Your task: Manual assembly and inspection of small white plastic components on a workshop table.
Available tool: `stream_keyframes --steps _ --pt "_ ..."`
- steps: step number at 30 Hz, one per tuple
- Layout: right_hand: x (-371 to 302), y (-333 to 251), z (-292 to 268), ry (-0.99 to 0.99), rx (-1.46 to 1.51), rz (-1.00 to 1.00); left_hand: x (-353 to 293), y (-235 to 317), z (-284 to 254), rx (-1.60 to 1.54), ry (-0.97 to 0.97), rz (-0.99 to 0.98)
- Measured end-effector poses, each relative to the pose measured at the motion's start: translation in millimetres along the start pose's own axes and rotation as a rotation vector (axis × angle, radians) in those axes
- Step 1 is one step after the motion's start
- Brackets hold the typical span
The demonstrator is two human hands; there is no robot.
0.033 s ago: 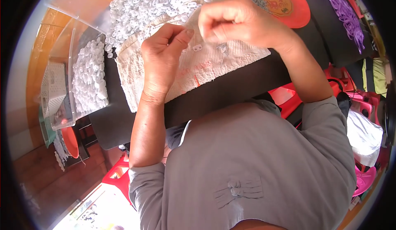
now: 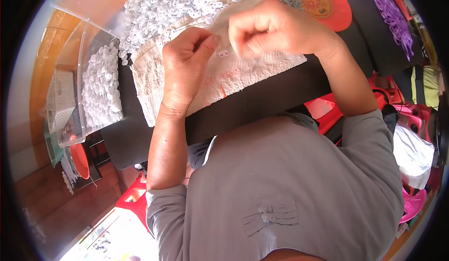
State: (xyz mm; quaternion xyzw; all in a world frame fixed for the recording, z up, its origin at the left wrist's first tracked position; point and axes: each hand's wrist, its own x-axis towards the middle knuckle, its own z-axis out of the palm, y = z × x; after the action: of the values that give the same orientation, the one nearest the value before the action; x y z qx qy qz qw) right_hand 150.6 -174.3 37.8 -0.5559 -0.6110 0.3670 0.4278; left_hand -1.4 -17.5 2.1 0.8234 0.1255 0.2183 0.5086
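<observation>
Head view: my left hand (image 2: 184,55) at 11 o'clock, thumb and forefinger pressed together; my right hand (image 2: 280,29) at 1, curled, blurred, can't tell if pinching. White piece (image 2: 223,54) at 12, cloth (image 2: 276,65) behind.

Both hands raised and apart, right one a bit higher. Left forearm (image 2: 167,141) runs nearly straight up from a bent elbow, skin creased at the left wrist (image 2: 175,109). Left hand (image 2: 183,69) pinched: thumb (image 2: 206,49) stretched up against the bent index finger (image 2: 194,32), remaining fingers curled and mostly hidden. Right forearm (image 2: 345,83) slants up and leftward from its elbow, right wrist (image 2: 326,48) roughly in line. Right hand (image 2: 276,29) has its fingers curled toward the left hand; tips blurred, can't tell if they meet.
</observation>
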Motion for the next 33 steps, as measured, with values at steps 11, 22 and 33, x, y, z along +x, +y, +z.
stream_keyframes --steps 11,22,33 --pt "-5 -1 3 -0.054 -0.050 0.164 1 -8 -4 0.256 -0.265 0.125" --pt "-3 3 3 0.096 -0.227 -0.030 -3 -4 2 0.336 -0.268 0.162" --pt "5 9 18 0.115 -0.024 0.115 -9 1 0 0.358 -0.277 0.193"
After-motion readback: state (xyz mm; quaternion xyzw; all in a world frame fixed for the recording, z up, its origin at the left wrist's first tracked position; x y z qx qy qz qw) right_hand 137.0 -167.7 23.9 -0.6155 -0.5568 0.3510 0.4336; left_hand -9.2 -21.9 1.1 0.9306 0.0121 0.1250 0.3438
